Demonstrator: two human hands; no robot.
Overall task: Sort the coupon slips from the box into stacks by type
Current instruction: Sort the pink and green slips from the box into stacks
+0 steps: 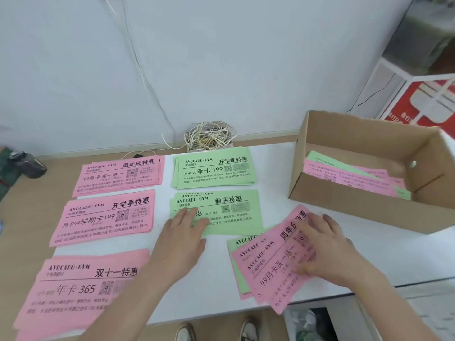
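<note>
Five sorted stacks lie on the table: three pink stacks down the left side [120,174] [103,217] [81,286] and two green stacks in the middle [214,168] [229,210]. My left hand [182,239] lies flat with straight fingers on the lower green stack's left end. A loose fanned bunch of pink and green slips [268,264] sits at the front right, and my right hand [325,247] rests on it with fingers spread. The cardboard box [344,193] at the right holds more pink and green slips [354,175].
A tangled coil of white cable [209,136] lies against the wall behind the green stacks. A dark object [24,162] sits at the far left. A red and white carton [423,102] stands behind the box. The table's front edge runs just below the fanned slips.
</note>
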